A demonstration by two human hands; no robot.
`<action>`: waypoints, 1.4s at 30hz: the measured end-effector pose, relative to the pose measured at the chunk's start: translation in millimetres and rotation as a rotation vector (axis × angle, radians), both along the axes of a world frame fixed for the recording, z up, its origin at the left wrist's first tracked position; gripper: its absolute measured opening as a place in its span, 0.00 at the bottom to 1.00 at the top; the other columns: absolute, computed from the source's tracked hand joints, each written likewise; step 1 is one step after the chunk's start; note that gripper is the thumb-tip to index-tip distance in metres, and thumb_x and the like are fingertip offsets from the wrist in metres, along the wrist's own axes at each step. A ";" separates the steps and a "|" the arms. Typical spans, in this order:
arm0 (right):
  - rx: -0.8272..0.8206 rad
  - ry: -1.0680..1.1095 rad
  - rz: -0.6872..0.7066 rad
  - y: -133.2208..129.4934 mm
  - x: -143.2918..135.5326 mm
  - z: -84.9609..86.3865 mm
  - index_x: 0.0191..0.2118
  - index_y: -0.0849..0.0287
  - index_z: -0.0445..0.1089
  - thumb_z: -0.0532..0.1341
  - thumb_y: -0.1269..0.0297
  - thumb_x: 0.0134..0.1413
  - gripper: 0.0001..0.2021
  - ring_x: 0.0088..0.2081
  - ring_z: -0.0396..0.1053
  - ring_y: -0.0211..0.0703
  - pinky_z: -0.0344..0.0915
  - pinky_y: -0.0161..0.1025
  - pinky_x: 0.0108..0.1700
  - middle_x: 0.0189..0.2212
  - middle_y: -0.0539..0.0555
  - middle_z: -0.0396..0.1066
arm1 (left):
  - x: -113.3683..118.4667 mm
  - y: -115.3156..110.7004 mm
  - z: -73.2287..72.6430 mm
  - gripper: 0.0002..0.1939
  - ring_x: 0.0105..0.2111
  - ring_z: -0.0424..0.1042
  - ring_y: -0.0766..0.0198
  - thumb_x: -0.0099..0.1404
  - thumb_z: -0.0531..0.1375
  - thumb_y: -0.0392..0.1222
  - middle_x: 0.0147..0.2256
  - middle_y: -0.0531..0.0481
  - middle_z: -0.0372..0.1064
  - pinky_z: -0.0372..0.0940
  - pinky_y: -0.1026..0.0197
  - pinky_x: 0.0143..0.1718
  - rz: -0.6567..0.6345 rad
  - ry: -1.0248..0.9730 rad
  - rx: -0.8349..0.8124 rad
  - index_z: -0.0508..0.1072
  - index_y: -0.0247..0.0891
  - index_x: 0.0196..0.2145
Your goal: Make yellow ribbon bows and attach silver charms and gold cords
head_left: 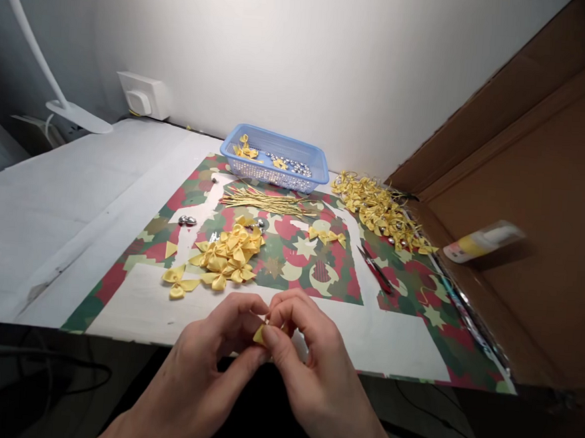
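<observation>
Close together at the table's front edge, my left hand point(212, 360) and my right hand point(312, 360) are both closed in a pinch. Between their fingertips a small piece of a yellow ribbon bow point(259, 335) shows; my fingers hide the rest of it. Just beyond my left hand lies a pile of yellow ribbon bows point(233, 251), with one bow point(178, 281) lying apart at its near left. Silver bells or beads point(187, 220) sit to the left of the pile. Farther back, a bundle of gold cords point(268, 202) lies crosswise.
A blue basket point(320, 171) with bows and silver beads stands against the wall. At the right are a heap of corded bows point(383, 209), red-handled scissors point(376, 270) and a bottle point(484, 241) by the cardboard side point(537, 163). A lamp point(79, 117) is at far left.
</observation>
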State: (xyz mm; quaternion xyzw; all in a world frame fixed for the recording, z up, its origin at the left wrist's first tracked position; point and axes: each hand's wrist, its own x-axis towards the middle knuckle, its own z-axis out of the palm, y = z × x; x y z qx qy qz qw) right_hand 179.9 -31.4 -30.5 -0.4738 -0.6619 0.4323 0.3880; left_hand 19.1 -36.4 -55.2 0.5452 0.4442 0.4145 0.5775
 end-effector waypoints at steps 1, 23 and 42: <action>-0.035 0.023 -0.002 1.2 -0.7 -0.9 0.32 0.56 0.62 0.55 0.68 0.67 0.09 0.37 0.65 0.40 0.63 0.37 0.39 0.35 0.51 0.66 | 0.1 -0.1 0.6 0.09 0.35 0.78 0.63 0.69 0.61 0.37 0.33 0.57 0.78 0.70 0.67 0.35 0.015 -0.023 -0.025 0.72 0.48 0.45; -0.327 0.076 -0.010 0.3 12.2 -8.9 0.30 0.59 0.67 0.58 0.46 0.67 0.21 0.28 0.56 0.36 0.53 0.35 0.29 0.25 0.46 0.60 | -8.9 6.1 1.6 0.18 0.36 0.75 0.63 0.60 0.71 0.35 0.36 0.53 0.78 0.69 0.66 0.38 -0.025 -0.231 -0.308 0.75 0.44 0.47; -0.220 0.015 -0.080 -4.7 10.6 -19.2 0.26 0.58 0.61 0.56 0.45 0.69 0.25 0.25 0.52 0.36 0.50 0.36 0.27 0.22 0.45 0.56 | -3.1 11.5 2.3 0.06 0.25 0.77 0.66 0.65 0.69 0.40 0.24 0.56 0.74 0.71 0.66 0.30 0.018 -0.161 -0.279 0.75 0.38 0.36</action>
